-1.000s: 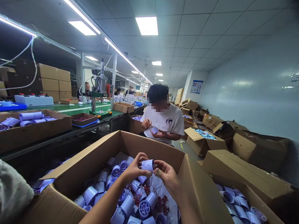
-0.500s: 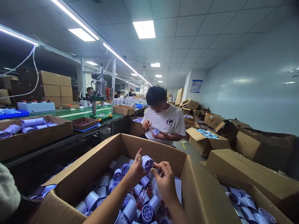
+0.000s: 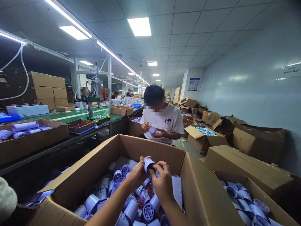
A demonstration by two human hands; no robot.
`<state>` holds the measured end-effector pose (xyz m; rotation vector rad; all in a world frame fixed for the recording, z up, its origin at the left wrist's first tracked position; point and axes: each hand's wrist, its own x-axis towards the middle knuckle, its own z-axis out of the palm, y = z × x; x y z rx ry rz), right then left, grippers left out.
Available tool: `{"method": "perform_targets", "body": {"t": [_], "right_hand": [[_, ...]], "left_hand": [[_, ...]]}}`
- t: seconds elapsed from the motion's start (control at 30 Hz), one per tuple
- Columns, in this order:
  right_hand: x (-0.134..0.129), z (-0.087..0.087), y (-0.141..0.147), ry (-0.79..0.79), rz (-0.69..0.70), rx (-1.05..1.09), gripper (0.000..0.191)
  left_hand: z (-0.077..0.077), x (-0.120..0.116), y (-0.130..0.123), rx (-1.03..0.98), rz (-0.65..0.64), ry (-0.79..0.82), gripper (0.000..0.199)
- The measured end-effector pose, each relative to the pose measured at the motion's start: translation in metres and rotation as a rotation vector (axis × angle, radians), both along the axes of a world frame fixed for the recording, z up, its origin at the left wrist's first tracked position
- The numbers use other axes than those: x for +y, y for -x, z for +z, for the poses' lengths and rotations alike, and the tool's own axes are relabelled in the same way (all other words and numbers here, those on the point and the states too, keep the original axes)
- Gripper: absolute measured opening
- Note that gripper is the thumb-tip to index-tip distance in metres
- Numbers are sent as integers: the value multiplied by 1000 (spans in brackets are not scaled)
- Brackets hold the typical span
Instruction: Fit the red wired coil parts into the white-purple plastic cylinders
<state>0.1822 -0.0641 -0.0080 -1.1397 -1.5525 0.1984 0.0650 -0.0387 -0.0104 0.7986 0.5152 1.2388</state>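
My left hand (image 3: pixel 137 174) is closed around a short white plastic cylinder housing (image 3: pixel 148 163), holding it tilted above a large cardboard box (image 3: pixel 150 147). At the cylinder's open end, my right hand (image 3: pixel 162 182) has its thumb and fingers pressed together and partly inside the mouth. Something dark shows there; my fingers hide most of it. Below both hands, many similar white cylinders (image 3: pixel 149 212) lie jumbled in the box, some with slotted round ends. Thin red wires (image 3: pixel 141 203) are tangled among them.
Across the box sits a co-worker (image 3: pixel 162 117) handling a similar white part. A green conveyor bench (image 3: pixel 66 115) with a press machine (image 3: pixel 96 94) runs along the left. Another box of cylinders (image 3: pixel 277 185) stands at right, with more cartons (image 3: pixel 207 136) behind it.
My right fingers have moved from beside the cylinder, where they held a small dark part, into its open mouth. The cylinder has tilted toward my right hand. The view has shifted slightly.
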Motion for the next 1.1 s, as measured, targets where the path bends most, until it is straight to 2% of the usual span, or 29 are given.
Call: {"method": "perform_targets", "body": {"t": [0.2,0.37,0.5,0.7,0.93,1.1], "right_hand": [[1,2,-2,45,62,-32,13],[-1,3,1,37,13,-70,13],[-1,4,4,45,-33,-71,15],[1,4,7,69,-12,-39,16],[2,-2,10,34,-72,-158,27],[0,0,16,50,-63,-50,24]], "left_hand": [[-2,4,-1,-12,8,29,41],[-5,4,0,7,-8,6,44],[-5,4,-1,2,-5,23,39],[-8,7,0,-9,32,56,35],[-12,8,3,39,-15,54,36],[-7,6,-1,9,-46,101,37]]}}
